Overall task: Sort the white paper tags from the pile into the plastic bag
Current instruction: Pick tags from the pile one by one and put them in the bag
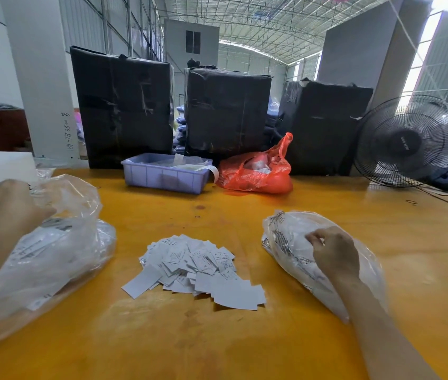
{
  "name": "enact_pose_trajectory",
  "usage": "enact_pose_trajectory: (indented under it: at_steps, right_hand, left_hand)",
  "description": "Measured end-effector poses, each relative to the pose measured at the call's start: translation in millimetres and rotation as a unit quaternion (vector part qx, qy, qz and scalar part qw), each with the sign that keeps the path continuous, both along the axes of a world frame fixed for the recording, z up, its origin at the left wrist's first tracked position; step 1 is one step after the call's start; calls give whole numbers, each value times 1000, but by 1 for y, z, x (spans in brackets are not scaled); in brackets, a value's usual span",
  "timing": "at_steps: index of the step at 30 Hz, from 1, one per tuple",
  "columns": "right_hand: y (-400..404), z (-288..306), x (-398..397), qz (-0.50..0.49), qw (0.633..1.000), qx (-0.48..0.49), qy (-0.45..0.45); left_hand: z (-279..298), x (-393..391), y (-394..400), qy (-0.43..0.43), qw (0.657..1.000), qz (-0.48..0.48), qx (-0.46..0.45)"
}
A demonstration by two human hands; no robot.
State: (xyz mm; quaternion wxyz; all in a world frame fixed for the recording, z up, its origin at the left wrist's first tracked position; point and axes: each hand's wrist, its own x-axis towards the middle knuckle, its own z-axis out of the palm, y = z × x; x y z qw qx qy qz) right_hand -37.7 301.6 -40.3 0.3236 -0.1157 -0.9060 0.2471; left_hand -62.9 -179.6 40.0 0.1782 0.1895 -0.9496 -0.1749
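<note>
A loose pile of white paper tags [195, 267] lies in the middle of the yellow table [244, 338]. To its left a large clear plastic bag [52, 256] holds white tags; my left hand [6, 212] grips its upper edge, fingers curled into the plastic. To the right lies a second clear plastic bag [288, 242] packed with tags. My right hand [332, 253] rests on top of it, fingertips pinching the plastic.
At the back of the table stand a lilac plastic bin [162, 176], a red plastic bag [258, 171] and three black wrapped bales [124, 105]. A black fan [409, 141] stands at the far right, with cables beside it.
</note>
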Motion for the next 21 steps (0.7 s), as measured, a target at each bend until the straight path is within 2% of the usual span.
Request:
enact_pose_trajectory:
  at_steps: [2, 4, 6, 8, 11, 13, 15, 18, 21]
  right_hand:
    - [-4, 11, 2, 11, 994, -57, 94]
    - [-17, 24, 8, 70, 966, -194, 152]
    - [-42, 36, 17, 185, 900, -372, 134]
    - [-69, 39, 25, 288, 836, -463, 62]
    - [-104, 36, 33, 378, 810, -447, -46]
    - [-118, 32, 35, 417, 795, -429, -96]
    - [-122, 30, 38, 450, 797, -378, -141]
    - [-122, 29, 41, 471, 820, -264, -192]
    - [-120, 29, 38, 428, 853, -236, -185]
  left_hand:
    - [8, 10, 21, 50, 998, 8, -24]
    - [12, 20, 49, 120, 991, -50, -30]
    - [15, 34, 87, 165, 972, -162, 37]
    - [17, 49, 126, 152, 936, -284, 140]
    - [6, 58, 166, 3, 868, -406, 286]
    - [-9, 60, 182, -99, 817, -438, 362]
    - [-24, 58, 190, -130, 791, -430, 416]
    - [-39, 49, 189, -109, 815, -397, 408]
    - [-45, 44, 181, -100, 837, -396, 364]
